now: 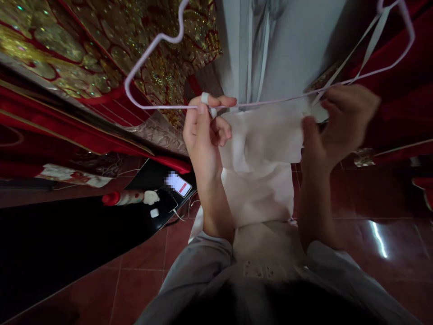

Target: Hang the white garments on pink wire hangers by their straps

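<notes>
A pale lilac clothes hanger [275, 101] stretches across the view, its long straight bar towards me. My left hand [206, 131] is closed on the left part of this bar, with white bands around its fingers. Close to the bar's right part is my right hand [341, 122], blurred, its thumb apart from the curled fingers. Whether its fingertips touch the bar I cannot tell. White straps [363, 49] loop over the hanger's right side and run down towards the right fingers. Below the bar hangs a whitish cloth [260, 140], its top edge near both hands.
Red and gold sequined garments [135, 58] hang at left; dark red cloth [406, 104] hangs at right. A black table [67, 243] on the left carries a lit phone [181, 185], a red-capped bottle [123, 197] and a white earbud case [154, 212]. The floor [365, 266] is red tile.
</notes>
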A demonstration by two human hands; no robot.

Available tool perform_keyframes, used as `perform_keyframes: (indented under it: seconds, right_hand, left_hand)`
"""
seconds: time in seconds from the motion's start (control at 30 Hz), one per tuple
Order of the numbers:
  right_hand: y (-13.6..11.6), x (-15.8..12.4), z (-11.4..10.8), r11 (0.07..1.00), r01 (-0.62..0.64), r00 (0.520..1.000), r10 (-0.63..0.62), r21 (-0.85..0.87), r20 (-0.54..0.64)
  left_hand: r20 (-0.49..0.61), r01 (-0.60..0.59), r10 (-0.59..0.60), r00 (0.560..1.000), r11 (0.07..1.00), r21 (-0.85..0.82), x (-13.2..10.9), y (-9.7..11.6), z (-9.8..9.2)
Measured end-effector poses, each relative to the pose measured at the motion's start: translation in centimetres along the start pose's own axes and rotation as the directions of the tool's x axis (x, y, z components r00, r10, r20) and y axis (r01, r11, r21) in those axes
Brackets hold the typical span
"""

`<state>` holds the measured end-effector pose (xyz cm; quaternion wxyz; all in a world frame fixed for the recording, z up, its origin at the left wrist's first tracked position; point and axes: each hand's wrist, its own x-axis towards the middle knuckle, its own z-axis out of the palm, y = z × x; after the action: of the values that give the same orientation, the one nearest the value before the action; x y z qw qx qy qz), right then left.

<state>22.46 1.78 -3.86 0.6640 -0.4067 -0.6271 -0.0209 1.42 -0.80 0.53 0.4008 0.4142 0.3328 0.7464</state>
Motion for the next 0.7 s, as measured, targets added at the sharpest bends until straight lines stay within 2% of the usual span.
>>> perform_keyframes:
  seconds: [0.03,0.07,0.1,0.17,0.23,0.37,0.43,0.53,0.7]
  right_hand:
    - [1.2,0.0,-0.1,0.999,-0.036,0.984,0.041,0.034,-0.172]
    - [2.4,-0.1,-0.2,0.992,-0.093,0.957,0.113,0.087,-0.266]
    - [3.4,-0.1,-0.3,0.978,-0.158,0.943,0.191,0.137,-0.272]
    - [4.6,-0.1,-0.5,0.937,-0.285,0.938,0.316,0.205,-0.141]
    - [4.7,0.2,-0.6,0.913,-0.331,0.934,0.353,0.238,-0.055]
    - [4.0,1.4,-0.2,0.926,-0.243,0.940,0.298,0.288,-0.168]
    - [3.9,1.9,0.1,0.915,-0.269,0.943,0.314,0.302,-0.112]
    - [3.1,1.9,0.2,0.896,-0.327,0.944,0.327,0.299,0.054]
    - [-0.3,1.9,-0.2,0.917,-0.272,0.960,0.278,0.291,0.018]
  left_hand:
    - [0.016,0.007,-0.008,1.000,1.000,0.011,0.0,0.0,0.1]
    - [0.022,0.011,-0.011,1.000,1.000,0.020,-0.1,-0.1,0.1]
    - [0.029,0.013,-0.014,0.999,1.000,0.027,-0.1,-0.3,0.0]
    - [0.032,0.017,-0.018,0.999,0.999,0.031,-0.2,-0.8,0.0]
    - [0.026,0.023,-0.024,0.999,1.000,0.019,-0.2,-1.4,-0.1]
    - [0.040,-0.016,0.016,0.999,1.000,-0.001,0.0,-2.0,-0.3]
    - [0.067,-0.046,0.046,0.997,0.999,-0.011,0.0,-1.9,-0.3]
    - [0.054,-0.008,0.008,0.999,1.000,-0.003,-0.2,-1.3,-0.1]
    - [0.022,0.022,-0.024,0.999,0.999,0.049,-0.2,-1.0,0.0]
